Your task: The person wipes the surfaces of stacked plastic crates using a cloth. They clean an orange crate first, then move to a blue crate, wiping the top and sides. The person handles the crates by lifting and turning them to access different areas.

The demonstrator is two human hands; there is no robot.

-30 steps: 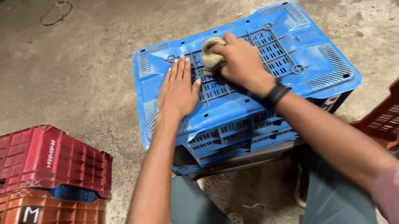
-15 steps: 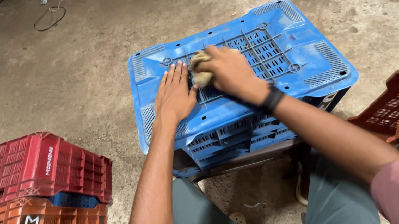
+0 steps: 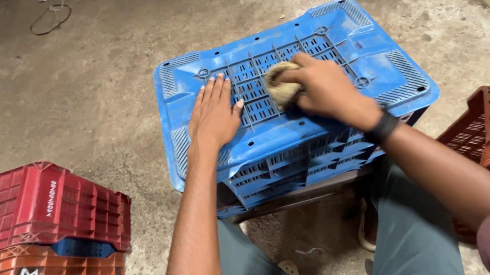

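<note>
I keep my left hand (image 3: 213,113) flat, fingers spread, pinning the upturned blue crate (image 3: 290,95) — right hand (image 3: 325,90) fingers clenched around the tan rag (image 3: 281,85), rubbing firmly along the slats.

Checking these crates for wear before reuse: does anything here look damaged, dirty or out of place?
No breakage shows. The blue crate lies upside down, its base smudged with pale grime. The left hand rests flat on it; the right hand presses a tan scrub pad on the grid.
</note>
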